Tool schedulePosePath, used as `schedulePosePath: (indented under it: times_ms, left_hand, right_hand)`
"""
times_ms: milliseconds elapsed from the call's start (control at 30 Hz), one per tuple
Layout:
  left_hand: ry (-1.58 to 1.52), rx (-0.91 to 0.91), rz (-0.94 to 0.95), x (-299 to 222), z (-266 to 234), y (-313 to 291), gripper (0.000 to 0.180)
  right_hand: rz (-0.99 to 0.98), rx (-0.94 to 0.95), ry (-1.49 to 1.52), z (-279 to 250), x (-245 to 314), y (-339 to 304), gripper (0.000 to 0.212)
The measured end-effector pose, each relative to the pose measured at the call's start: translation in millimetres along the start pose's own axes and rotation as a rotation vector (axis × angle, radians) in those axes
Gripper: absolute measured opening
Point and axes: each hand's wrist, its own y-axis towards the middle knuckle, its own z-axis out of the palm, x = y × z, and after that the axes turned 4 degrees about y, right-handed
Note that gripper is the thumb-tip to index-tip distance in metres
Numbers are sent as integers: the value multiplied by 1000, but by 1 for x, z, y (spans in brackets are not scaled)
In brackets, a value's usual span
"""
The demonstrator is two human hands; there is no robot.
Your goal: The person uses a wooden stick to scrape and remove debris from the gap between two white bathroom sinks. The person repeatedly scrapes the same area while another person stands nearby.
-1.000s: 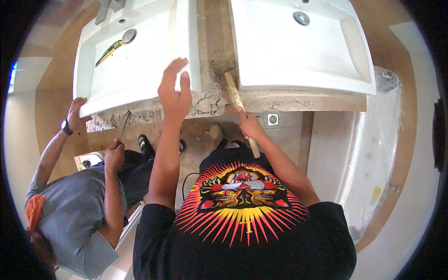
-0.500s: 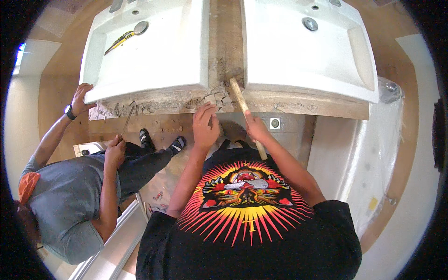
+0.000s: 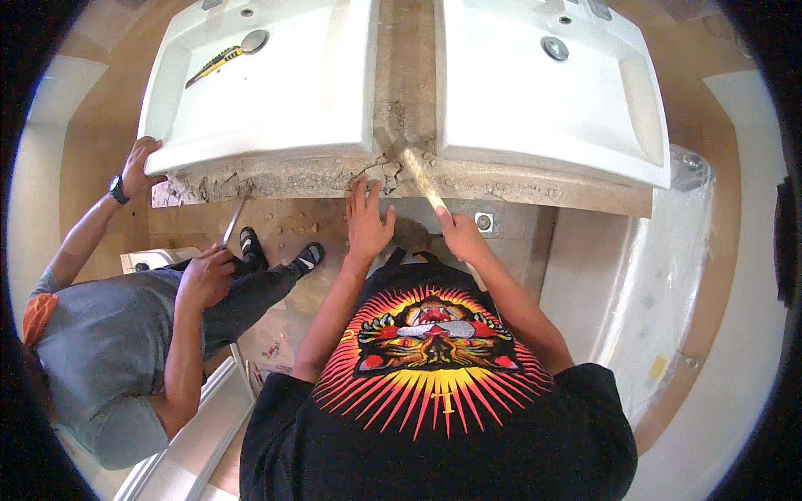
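Observation:
My right hand (image 3: 464,235) is wrapped round the wooden handle of a hammer (image 3: 423,180). The hammer's head, smeared by motion, is at the cracked front ledge (image 3: 493,178) between two white sinks. Beside it, my left hand (image 3: 368,222) holds nothing; its fingers are apart and the tips reach the broken mortar at the ledge's front edge. Loose chunks and cracks show in the mortar near those fingertips. The left sink (image 3: 292,100) lies above my left hand, the right sink (image 3: 535,108) beyond my right.
At my left, a co-worker (image 3: 109,351) leans in, one hand on the left sink's corner, the other gripping a thin pointed tool (image 3: 236,219). A yellow-black utility knife (image 3: 214,67) lies in that sink. A plastic-wrapped white tub (image 3: 660,275) stands right; debris (image 3: 296,219) litters the floor.
The hammer's head has shifted slightly left and down onto the ledge. My left hand's fingers have spread a little and straightened. The co-worker's tool hand has moved slightly.

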Motion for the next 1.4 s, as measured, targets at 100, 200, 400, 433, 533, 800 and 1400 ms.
schedulePosePath:
  times_ms: [100,200,400,433,533,800,1400]
  left_hand:
    - [-30,-30,-15,-2,4,0,58]
    - [-20,-16,-7,-3,6,0,58]
    - [-32,-29,10,1,6,3,56]
    - [-30,-41,14,1,5,4,56]
    - [-23,-43,11,1,5,6,55]
    - [-53,-58,42,-14,3,12,49]
    - [-199,-116,360,-35,-30,59,44]
  right_hand:
    - [-40,-7,-35,-11,14,-12,63]
    - [-47,34,-88,-22,28,-12,61]
    - [-74,-91,-94,-27,29,0,59]
    - [-47,-99,-81,-28,28,1,59]
    - [-81,-158,-89,-33,30,5,58]
    - [-159,-320,-29,-23,58,21,34]
    - [218,166,872,7,12,4,34]
